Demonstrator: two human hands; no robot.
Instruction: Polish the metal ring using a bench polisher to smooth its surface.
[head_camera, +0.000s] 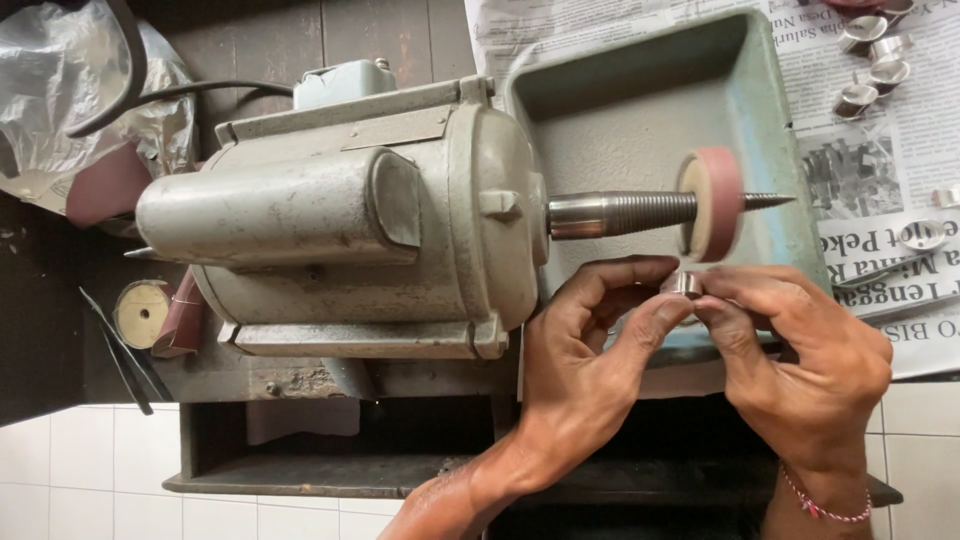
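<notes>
From here I see both hands meeting just under the pink polishing wheel (710, 203), and between them sits a small shiny metal ring (686, 283). My left hand (585, 355) has its fingers (655, 318) clamped on the ring from the left and below, thumb on top; my right hand (800, 355) pinches the same ring from the right, fingers together on it, a red beaded bracelet (815, 502) at the wrist. The ring is held just beneath the wheel's lower edge, very close to it; whether it touches I cannot tell. The wheel sits on a threaded tapered spindle (640, 212) sticking out of a grey motor (350, 220) on the dark worktop (250, 40). Behind the wheel lies a green metal tray (620, 110), resting on newspaper (900, 150). More small metal rings (870, 60) are scattered on that paper at the upper right, well apart from my hands. A crumpled plastic bag (60, 70) lies at the far left.
</notes>
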